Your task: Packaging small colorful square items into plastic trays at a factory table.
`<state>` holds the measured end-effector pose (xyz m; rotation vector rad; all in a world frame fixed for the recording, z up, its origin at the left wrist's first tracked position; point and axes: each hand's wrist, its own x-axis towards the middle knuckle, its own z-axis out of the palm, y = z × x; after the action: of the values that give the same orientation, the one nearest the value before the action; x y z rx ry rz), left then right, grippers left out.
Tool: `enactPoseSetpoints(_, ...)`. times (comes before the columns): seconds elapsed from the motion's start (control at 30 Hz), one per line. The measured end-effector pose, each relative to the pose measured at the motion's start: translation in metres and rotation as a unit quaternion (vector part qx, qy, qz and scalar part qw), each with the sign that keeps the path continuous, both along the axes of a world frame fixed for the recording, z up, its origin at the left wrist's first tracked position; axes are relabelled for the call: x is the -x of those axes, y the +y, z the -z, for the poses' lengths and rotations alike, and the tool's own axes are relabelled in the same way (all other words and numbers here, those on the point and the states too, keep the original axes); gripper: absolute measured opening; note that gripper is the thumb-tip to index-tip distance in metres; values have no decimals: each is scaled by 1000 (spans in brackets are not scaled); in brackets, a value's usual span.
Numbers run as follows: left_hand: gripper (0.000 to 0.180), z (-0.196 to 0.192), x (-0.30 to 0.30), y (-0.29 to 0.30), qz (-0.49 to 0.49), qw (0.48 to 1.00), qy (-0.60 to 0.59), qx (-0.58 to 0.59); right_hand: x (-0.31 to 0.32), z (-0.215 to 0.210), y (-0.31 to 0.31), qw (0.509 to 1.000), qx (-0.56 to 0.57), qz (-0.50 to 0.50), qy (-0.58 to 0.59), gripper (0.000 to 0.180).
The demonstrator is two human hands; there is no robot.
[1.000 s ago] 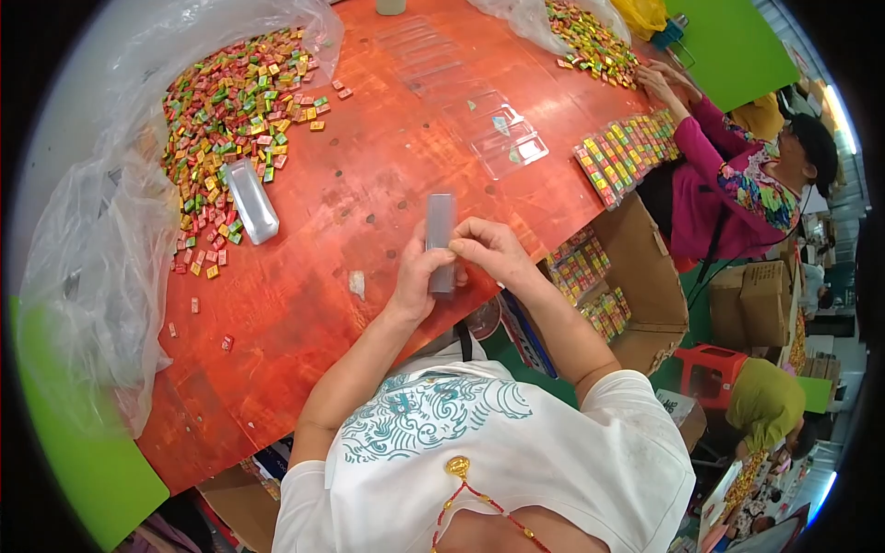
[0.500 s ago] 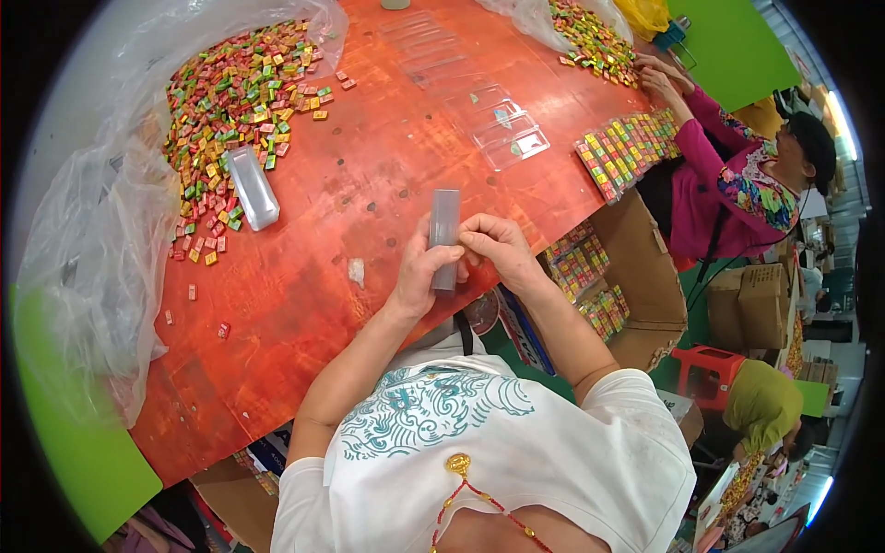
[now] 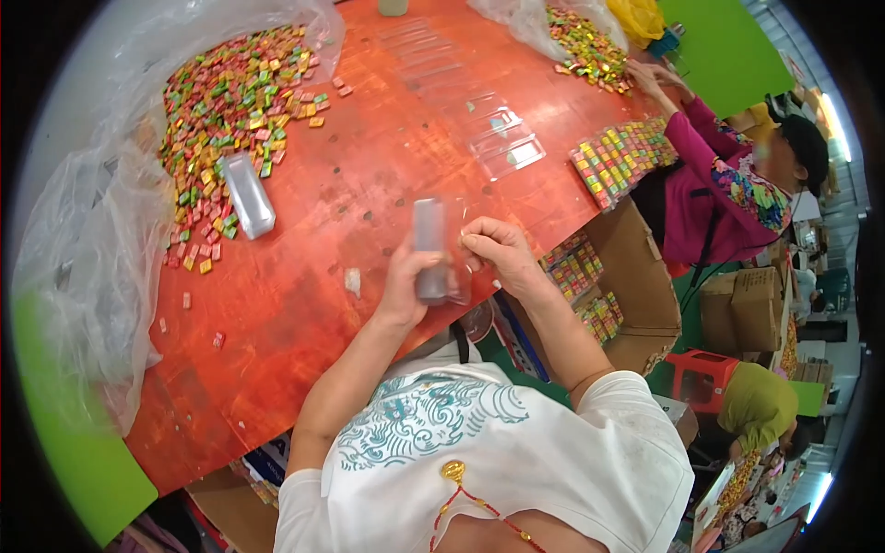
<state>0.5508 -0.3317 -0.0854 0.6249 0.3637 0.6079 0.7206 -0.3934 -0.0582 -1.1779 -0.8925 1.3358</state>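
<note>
My left hand [image 3: 403, 286] grips a narrow, clear plastic box [image 3: 430, 224] upright over the table's near edge, thumb across its front. Beside the box a thin see-through plastic flap [image 3: 458, 218] stands out to the right, blurred; I cannot tell whether it is joined to the box. My right hand [image 3: 502, 251] has thumb and forefinger pinched at the flap's right edge. Another clear plastic tray [image 3: 249, 195] lies at the left against a heap of small wrapped sweets [image 3: 230, 111] in red, yellow and green.
Clear plastic sheeting [image 3: 88, 249] surrounds the heap. Flat clear trays [image 3: 505, 138] lie on the red table [image 3: 304, 240]. At the right, filled packs [image 3: 622, 158] sit before a co-worker [image 3: 701, 203], whose hands reach another heap [image 3: 587, 46]. A cardboard box [image 3: 636, 286] with packs stands below the edge.
My left hand has shifted slightly left with the box. The clear flap now spreads out between the box and my right hand's pinched fingers.
</note>
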Motion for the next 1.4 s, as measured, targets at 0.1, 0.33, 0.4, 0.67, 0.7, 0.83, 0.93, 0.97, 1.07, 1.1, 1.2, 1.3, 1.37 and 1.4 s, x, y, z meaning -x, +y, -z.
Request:
enactPoseSetpoints(0.1,35,5,10,7,-68,993,7,97,-29,-17,-2,994,30,72,-76,9)
enactPoseSetpoints(0.33,38,11,18,13,-59,996,39,57,-102,0,-6,595,-115,128,-785,8)
enactPoseSetpoints(0.4,37,0,12,7,-61,994,55,68,-114,13,-4,583,-103,107,-799,9)
enactPoseSetpoints(0.67,42,0,-3,6,-50,995,67,57,-50,4,13,816,-86,115,-560,15)
enactPoseSetpoints(0.7,44,-1,-6,6,-61,994,80,43,-29,-3,15,927,-42,69,-366,14)
enactPoseSetpoints(0.83,46,1,-2,12,-73,994,81,-21,15,-6,35,981,-29,-31,-189,11)
enactPoseSetpoints(0.93,44,-8,9,14,-83,991,109,-1,28,-4,42,993,-17,-37,-111,12)
enactPoseSetpoints(0.97,44,-2,11,17,-81,992,101,4,32,-4,44,996,-7,-20,-92,14)
enactPoseSetpoints(1.07,43,0,21,24,-91,993,75,12,37,-8,55,997,1,-48,-66,14)
enactPoseSetpoints(1.1,38,-2,23,26,-92,994,62,20,38,-8,59,996,-8,-55,-69,14)
enactPoseSetpoints(1.2,36,-5,29,38,-96,994,41,35,39,-11,76,996,4,-85,-30,16)
enactPoseSetpoints(1.3,34,-8,33,50,-108,992,41,41,41,-17,94,993,4,-114,-12,17)
enactPoseSetpoints(1.37,32,-5,34,59,-122,991,48,35,42,-21,107,994,11,-105,-22,17)
enactPoseSetpoints(1.4,30,-1,35,65,-132,989,18,62,42,-23,115,995,18,-93,-34,17)
